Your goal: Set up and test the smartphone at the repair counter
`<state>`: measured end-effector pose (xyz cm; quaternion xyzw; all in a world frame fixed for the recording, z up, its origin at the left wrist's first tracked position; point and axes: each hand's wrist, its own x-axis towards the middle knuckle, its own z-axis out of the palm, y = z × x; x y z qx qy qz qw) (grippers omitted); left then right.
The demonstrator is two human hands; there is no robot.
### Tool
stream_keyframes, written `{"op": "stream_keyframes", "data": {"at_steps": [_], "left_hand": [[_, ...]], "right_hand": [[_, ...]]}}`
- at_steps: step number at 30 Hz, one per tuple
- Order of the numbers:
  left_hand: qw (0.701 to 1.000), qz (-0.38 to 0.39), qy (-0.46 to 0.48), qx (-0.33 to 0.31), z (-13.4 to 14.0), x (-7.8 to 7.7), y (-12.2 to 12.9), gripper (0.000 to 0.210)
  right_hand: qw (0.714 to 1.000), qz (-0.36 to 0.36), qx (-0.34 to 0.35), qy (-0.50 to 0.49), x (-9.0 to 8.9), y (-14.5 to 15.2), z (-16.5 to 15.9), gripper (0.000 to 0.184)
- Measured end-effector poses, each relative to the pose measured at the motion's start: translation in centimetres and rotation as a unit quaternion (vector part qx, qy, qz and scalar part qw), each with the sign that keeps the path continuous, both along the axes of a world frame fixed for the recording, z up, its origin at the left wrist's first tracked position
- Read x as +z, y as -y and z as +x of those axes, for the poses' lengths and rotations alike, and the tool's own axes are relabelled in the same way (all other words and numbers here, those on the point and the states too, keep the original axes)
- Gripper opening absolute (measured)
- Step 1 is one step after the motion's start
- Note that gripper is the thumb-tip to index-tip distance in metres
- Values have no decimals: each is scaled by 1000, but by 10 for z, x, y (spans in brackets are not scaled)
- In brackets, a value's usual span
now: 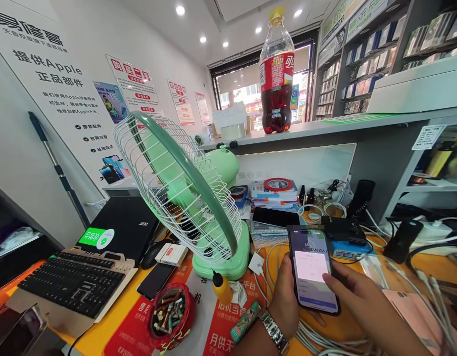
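Observation:
A dark smartphone (313,296) with a lit screen and a white pop-up box is held upright at the lower right. My left hand (285,291), a metal watch (273,330) at its wrist, grips the phone's left edge. My right hand (356,289) is closed at the right edge, its thumb on the screen by the pop-up. Most fingers are hidden behind the phone. White cables (321,341) lie coiled beneath the hands. Close to my left wrist are a green patterned lighter-shaped item (246,321) and a small yellow bottle with a black tip (222,288).
A green desk fan (221,262) stands mid-desk. To its left are a keyboard (70,279), a black laptop (117,222) and a dark phone (156,282). A red ashtray (189,316) holds cigarette butts. A cola bottle (276,74) stands on the raised shelf (243,141).

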<state>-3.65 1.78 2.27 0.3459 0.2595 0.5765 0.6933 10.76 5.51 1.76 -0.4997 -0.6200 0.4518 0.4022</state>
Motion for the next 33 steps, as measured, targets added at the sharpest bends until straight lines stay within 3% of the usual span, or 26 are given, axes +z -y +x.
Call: {"op": "stream_keyframes", "data": {"at_steps": [5, 11, 16, 21, 29, 33], "left_hand": [[1000, -22, 14, -5, 0, 0, -1, 60], [988, -105, 60, -93, -4, 5, -3, 68], [976, -118, 65, -174, -9, -2, -7, 84], [975, -97, 99, -173, -10, -7, -7, 82], [974, -156, 71, -150, -11, 9, -1, 83], [976, -168, 61, -126, -11, 7, 0, 82]], "right_hand": [[1000, 19, 0, -8, 6, 3, 1, 41], [996, 91, -7, 5, 8, 2, 5, 39], [998, 64, 22, -6, 13, 6, 1, 39], [996, 81, 36, 17, 22, 11, -1, 38], [994, 83, 72, 11, 27, 13, -4, 38], [995, 80, 65, -2, 29, 16, -4, 36]]}}
